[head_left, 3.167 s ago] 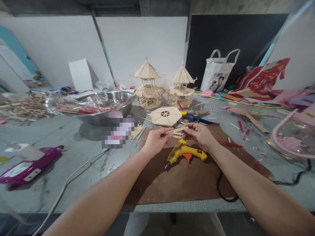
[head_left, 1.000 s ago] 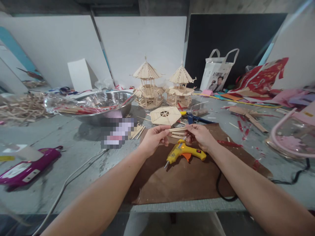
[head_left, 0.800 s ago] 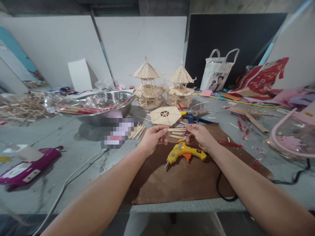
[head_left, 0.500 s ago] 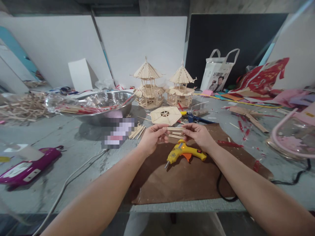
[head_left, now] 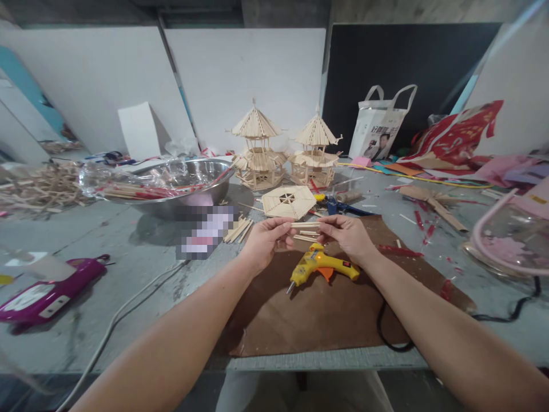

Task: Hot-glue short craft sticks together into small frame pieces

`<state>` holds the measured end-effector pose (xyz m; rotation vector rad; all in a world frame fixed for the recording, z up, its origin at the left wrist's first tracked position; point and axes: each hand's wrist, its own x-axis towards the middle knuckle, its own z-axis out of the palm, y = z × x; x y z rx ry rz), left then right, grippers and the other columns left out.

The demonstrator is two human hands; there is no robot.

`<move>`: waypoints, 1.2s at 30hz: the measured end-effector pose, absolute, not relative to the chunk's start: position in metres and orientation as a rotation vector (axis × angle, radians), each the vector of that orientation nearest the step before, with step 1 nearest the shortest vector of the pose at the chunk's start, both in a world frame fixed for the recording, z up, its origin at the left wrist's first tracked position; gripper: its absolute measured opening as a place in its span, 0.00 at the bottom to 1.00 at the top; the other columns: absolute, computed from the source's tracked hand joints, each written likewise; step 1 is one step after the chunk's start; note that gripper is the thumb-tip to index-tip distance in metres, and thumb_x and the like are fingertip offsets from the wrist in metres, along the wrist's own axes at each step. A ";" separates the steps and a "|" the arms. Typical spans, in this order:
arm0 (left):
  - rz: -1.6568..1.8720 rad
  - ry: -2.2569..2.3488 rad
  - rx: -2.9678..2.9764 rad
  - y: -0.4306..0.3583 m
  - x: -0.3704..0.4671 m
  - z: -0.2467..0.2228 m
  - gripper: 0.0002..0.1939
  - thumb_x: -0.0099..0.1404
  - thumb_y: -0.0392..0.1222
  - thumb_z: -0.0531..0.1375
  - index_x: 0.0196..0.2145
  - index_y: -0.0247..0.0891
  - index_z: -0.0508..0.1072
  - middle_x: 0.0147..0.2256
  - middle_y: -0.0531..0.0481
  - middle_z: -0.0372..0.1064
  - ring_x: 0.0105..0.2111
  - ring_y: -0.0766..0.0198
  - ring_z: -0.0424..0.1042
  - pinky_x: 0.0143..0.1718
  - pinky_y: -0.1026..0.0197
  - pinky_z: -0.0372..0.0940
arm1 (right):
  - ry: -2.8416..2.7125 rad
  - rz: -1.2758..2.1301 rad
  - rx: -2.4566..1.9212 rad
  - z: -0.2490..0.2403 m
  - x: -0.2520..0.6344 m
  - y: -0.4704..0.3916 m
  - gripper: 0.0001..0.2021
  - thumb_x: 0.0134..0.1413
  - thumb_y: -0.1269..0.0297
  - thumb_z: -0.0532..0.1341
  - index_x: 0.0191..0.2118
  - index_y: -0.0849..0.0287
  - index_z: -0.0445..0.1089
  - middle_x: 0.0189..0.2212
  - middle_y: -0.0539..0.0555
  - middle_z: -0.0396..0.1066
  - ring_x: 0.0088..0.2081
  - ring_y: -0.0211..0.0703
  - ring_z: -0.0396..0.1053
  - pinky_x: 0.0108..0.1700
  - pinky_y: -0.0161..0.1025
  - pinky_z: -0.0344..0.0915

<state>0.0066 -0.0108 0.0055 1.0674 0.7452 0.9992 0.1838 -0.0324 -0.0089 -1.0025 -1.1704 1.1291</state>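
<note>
Between my fingertips runs a short pale wooden stick [head_left: 305, 225], pinched at its left end by my left hand [head_left: 270, 237] and at its right end by my right hand [head_left: 345, 234]. It may be two sticks side by side; I cannot tell. More short sticks [head_left: 306, 238] lie just beneath, on the brown mat [head_left: 295, 326]. A yellow glue gun [head_left: 319, 266] with an orange trigger rests on its side below my hands, nozzle to the lower left. Beyond my hands lies a flat hexagonal panel of sticks [head_left: 274, 209] with a spoked opening in its middle.
Two stick pagodas [head_left: 258, 149] stand at the back. A steel bowl [head_left: 171, 203] with wrapped sticks is at left, near a loose stick pile [head_left: 238, 230]. A purple power strip [head_left: 55, 289] lies far left. Blue-handled pliers [head_left: 347, 207] and red scraps [head_left: 401, 250] are at right.
Almost nothing differs. Both hands keep the same pinch on the stick, and the view has shifted very slightly.
</note>
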 end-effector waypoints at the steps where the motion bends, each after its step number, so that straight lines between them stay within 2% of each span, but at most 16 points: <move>1: 0.999 0.746 1.066 -0.011 0.007 0.006 0.11 0.47 0.35 0.59 0.31 0.32 0.67 0.22 0.52 0.67 0.16 0.74 0.64 0.19 0.68 0.62 | -1.171 1.127 -1.002 -0.009 0.184 -0.032 0.12 0.33 0.63 0.63 0.29 0.63 0.67 0.18 0.47 0.68 0.18 0.32 0.66 0.23 0.33 0.65; 36: 0.987 0.745 1.047 -0.013 0.007 0.009 0.09 0.48 0.33 0.58 0.30 0.31 0.67 0.21 0.51 0.67 0.16 0.73 0.65 0.20 0.67 0.63 | -1.142 1.116 -1.005 -0.007 0.183 -0.034 0.12 0.31 0.63 0.63 0.27 0.62 0.68 0.18 0.47 0.68 0.18 0.33 0.66 0.24 0.35 0.67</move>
